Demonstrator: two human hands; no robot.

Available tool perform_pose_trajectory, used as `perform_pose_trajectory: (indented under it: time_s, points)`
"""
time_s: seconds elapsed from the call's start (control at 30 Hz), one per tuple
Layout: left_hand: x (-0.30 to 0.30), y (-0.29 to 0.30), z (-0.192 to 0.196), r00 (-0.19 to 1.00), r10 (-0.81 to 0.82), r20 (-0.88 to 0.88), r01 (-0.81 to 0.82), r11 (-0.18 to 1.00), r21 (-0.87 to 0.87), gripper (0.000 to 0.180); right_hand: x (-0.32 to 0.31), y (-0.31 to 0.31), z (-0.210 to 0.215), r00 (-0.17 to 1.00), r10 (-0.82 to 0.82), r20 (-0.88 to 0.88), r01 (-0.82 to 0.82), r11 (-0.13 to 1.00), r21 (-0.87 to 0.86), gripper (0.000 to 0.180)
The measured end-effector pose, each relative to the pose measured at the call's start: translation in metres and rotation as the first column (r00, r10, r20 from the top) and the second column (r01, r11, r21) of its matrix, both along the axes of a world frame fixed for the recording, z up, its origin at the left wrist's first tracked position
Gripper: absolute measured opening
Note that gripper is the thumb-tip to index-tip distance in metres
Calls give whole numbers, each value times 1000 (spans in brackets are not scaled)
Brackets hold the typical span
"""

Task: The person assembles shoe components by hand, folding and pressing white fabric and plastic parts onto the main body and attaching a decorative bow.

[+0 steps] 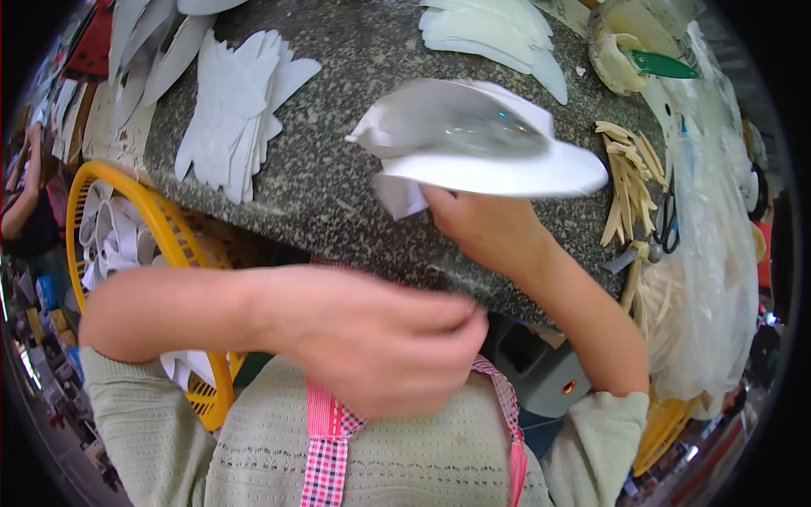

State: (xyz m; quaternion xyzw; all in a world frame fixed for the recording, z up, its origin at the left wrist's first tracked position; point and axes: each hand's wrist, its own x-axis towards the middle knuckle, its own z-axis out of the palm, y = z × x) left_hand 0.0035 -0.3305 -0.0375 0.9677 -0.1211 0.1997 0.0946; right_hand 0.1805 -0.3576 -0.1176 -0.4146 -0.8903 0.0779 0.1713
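Observation:
My right hand [481,224] is closed on a white shoe upper [541,175] and holds it just over the speckled stone worktop [329,160]. Within the white material shows a smooth, glossy grey sole-shaped surface [473,122], smeared by motion. My left hand [380,338] is across my front, nearer to me than the worktop edge and apart from the shoe upper. It is blurred, with its fingers curled and pressed together; whatever may be in them is hidden. Left of the shoe upper lies a fanned stack of white insole-shaped pieces [232,114].
More white pieces [490,38] lie at the back. At right are a glue tub [608,68] with a green-handled tool [667,64], tan strips [625,177], scissors [669,224], a hammer [634,258] and clear plastic [714,253]. A yellow basket [169,220] stands left; a person [29,194] is beyond.

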Motion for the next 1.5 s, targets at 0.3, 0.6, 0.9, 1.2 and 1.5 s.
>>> perform_pose_trajectory:
  time_s: [0.3, 0.6, 0.9, 1.2, 1.5]
  points:
    - [-48, -24, -58, 763, 643, 73, -611, 679, 406, 21, -12, 2, 27, 998, 26, -51, -29, 998, -49, 37]
    - [-54, -42, -71, 698, 710, 90, -686, 628, 366, 20, -24, -8, 11, 991, -77, -112, 78, 997, 7, 17]
    - [-63, -59, -89, 666, 746, -4, -727, 651, 215, 35, -24, -8, -8, 999, -27, -27, 33, 972, 234, 16]
    - [-66, -57, -90, 698, 715, -30, -695, 687, 213, 25, -19, -13, -16, 977, 184, 105, -211, 906, 366, 25]
    - [-58, -54, -83, 597, 800, -58, -762, 544, -350, 30, -30, -16, 1, 952, 211, 222, -265, 931, 250, 12]
